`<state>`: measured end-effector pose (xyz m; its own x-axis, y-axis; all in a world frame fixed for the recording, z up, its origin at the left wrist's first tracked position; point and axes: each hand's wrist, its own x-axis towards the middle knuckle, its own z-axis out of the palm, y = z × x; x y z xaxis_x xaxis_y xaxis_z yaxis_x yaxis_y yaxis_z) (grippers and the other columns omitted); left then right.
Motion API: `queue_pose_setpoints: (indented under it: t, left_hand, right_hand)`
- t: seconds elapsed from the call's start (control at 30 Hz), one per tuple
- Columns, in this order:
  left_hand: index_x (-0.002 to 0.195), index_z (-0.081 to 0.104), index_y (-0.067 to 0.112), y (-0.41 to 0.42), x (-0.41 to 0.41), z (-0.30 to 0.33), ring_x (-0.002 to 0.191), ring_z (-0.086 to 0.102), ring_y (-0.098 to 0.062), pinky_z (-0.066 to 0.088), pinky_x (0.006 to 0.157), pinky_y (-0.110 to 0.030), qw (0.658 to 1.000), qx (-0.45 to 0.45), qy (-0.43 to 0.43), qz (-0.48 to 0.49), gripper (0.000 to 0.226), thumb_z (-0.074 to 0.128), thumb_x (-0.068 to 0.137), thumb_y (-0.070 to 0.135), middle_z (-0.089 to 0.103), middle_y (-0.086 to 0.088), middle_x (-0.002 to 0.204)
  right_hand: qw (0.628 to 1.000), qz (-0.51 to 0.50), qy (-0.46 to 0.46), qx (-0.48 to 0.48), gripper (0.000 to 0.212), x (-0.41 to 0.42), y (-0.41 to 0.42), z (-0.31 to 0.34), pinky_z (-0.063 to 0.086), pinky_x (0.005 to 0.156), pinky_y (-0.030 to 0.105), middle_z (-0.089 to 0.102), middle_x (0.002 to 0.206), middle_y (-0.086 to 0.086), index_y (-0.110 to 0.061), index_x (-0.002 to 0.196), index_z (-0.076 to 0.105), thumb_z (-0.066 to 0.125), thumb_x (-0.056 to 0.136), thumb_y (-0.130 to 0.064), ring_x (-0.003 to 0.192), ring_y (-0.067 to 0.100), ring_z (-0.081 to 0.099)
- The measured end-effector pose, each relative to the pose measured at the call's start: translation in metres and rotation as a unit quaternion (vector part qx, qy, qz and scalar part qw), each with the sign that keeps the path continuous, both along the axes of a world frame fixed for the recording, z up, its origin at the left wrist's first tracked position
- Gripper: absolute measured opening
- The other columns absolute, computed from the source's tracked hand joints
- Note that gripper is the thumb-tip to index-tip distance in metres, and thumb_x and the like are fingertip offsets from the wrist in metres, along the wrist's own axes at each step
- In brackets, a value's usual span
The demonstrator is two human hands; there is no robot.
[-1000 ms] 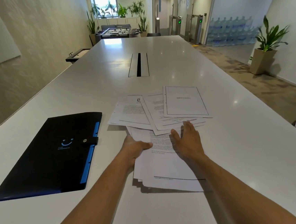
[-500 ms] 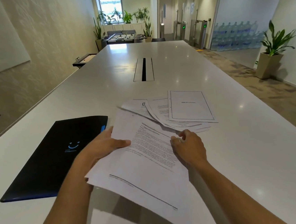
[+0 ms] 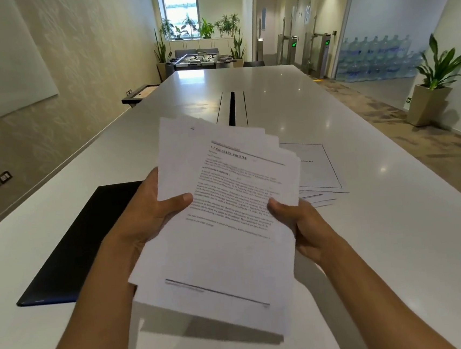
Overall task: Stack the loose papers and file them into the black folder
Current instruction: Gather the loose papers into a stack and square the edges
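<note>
Left hand (image 3: 154, 212) & right hand (image 3: 299, 224) both grip uneven printed sheets (image 3: 227, 216), lifted off table (image 3: 399, 242). Tap edges square, then add far-right pages (image 3: 319, 171) before black folder (image 3: 83, 239).

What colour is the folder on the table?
Black, with a thin blue edge along its near side, in the head view.
</note>
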<state>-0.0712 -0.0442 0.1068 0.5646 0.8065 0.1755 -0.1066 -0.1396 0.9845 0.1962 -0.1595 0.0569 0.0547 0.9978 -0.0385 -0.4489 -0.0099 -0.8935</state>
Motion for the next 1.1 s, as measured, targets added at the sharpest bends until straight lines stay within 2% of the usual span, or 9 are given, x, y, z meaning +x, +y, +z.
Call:
queue_pose_setpoints:
  t: [0.1, 0.2, 0.27, 0.33, 0.43, 0.63, 0.8, 0.97, 1.1]
  left_hand:
    - [0.135, 0.045, 0.023, -0.004, 0.012, 0.0, 0.117, 0.06, -0.018, 0.053, 0.092, -0.038, 1.0, 0.014, -0.015, 0.0, 0.063, 0.072, 0.08, 0.009, 0.064, 0.0, 0.126]
    - [0.134, 0.045, 0.028, -0.003, 0.023, 0.008, 0.119, 0.057, -0.011, 0.049, 0.099, -0.039, 0.994, 0.097, 0.017, 0.053, 0.06, 0.073, 0.082, 0.016, 0.062, 0.008, 0.126]
    - [0.135, 0.044, 0.028, -0.002, 0.03, 0.014, 0.12, 0.056, -0.011, 0.047, 0.1, -0.041, 0.99, 0.117, 0.004, 0.075, 0.059, 0.072, 0.085, 0.014, 0.061, 0.007, 0.128]
    - [0.135, 0.043, 0.028, -0.002, 0.038, 0.019, 0.119, 0.057, -0.009, 0.049, 0.098, -0.038, 0.987, 0.13, -0.012, 0.095, 0.058, 0.071, 0.086, 0.013, 0.061, 0.008, 0.127]
    - [0.135, 0.042, 0.024, -0.005, 0.048, 0.021, 0.112, 0.061, -0.007, 0.054, 0.089, -0.029, 0.982, 0.142, -0.03, 0.117, 0.057, 0.069, 0.086, 0.013, 0.063, 0.009, 0.121]
    - [0.125, 0.05, 0.012, -0.015, 0.064, 0.0, 0.102, 0.066, -0.02, 0.058, 0.08, -0.036, 0.981, 0.109, -0.072, 0.144, 0.052, 0.071, 0.078, 0.016, 0.066, -0.007, 0.113]
    - [0.117, 0.059, 0.016, -0.016, 0.077, -0.007, 0.099, 0.067, -0.023, 0.059, 0.077, -0.038, 0.98, 0.105, -0.073, 0.152, 0.043, 0.071, 0.077, 0.019, 0.069, -0.006, 0.108]
    - [0.117, 0.061, 0.014, -0.012, 0.08, -0.017, 0.099, 0.067, -0.025, 0.059, 0.077, -0.038, 0.983, 0.076, -0.086, 0.141, 0.04, 0.067, 0.077, 0.018, 0.07, -0.005, 0.108]
    - [0.116, 0.063, 0.018, -0.012, 0.092, -0.028, 0.1, 0.066, -0.025, 0.059, 0.077, -0.034, 0.98, 0.067, -0.08, 0.168, 0.04, 0.069, 0.076, 0.022, 0.069, -0.004, 0.109]
  right_hand:
    - [0.989, -0.086, -0.113, 0.029, 0.044, 0.005, 0.003, 0.016, 0.051, 0.097, 0.045, 0.068, 0.122, 0.008, -0.008, 0.127, 0.058, 0.065, 0.086, 0.003, 0.113, 0.03, 0.063]
    - [0.963, -0.166, -0.207, 0.052, 0.041, 0.011, 0.006, 0.033, 0.053, 0.093, 0.048, 0.071, 0.115, 0.007, -0.01, 0.121, 0.064, 0.07, 0.082, 0.001, 0.106, 0.027, 0.067]
    - [0.946, -0.203, -0.239, 0.087, 0.038, 0.016, 0.008, 0.043, 0.055, 0.09, 0.048, 0.073, 0.111, 0.004, -0.014, 0.115, 0.067, 0.073, 0.08, -0.002, 0.102, 0.025, 0.068]
    - [0.934, -0.221, -0.25, 0.128, 0.036, 0.019, 0.008, 0.052, 0.057, 0.086, 0.045, 0.073, 0.109, 0.002, -0.015, 0.113, 0.067, 0.074, 0.08, -0.006, 0.1, 0.023, 0.069]
    - [0.927, -0.233, -0.245, 0.164, 0.041, 0.023, 0.006, 0.058, 0.058, 0.084, 0.044, 0.072, 0.111, 0.003, -0.009, 0.119, 0.063, 0.074, 0.08, -0.009, 0.102, 0.025, 0.068]
    - [0.925, -0.228, -0.255, 0.164, 0.049, 0.014, 0.003, 0.039, 0.058, 0.081, 0.048, 0.068, 0.112, 0.013, -0.009, 0.118, 0.059, 0.068, 0.07, -0.006, 0.101, 0.03, 0.066]
    - [0.911, -0.258, -0.284, 0.155, 0.046, 0.005, 0.01, 0.026, 0.059, 0.075, 0.032, 0.07, 0.102, 0.001, -0.024, 0.107, 0.061, 0.066, 0.065, -0.006, 0.095, 0.017, 0.067]
    - [0.918, -0.261, -0.261, 0.146, 0.047, 0.009, 0.01, 0.017, 0.057, 0.072, 0.028, 0.07, 0.106, 0.002, -0.015, 0.112, 0.061, 0.064, 0.066, -0.009, 0.097, 0.021, 0.067]
    - [0.914, -0.281, -0.257, 0.14, 0.049, 0.004, 0.012, 0.009, 0.057, 0.07, 0.022, 0.069, 0.105, -0.011, -0.024, 0.118, 0.058, 0.067, 0.072, -0.011, 0.097, 0.008, 0.065]
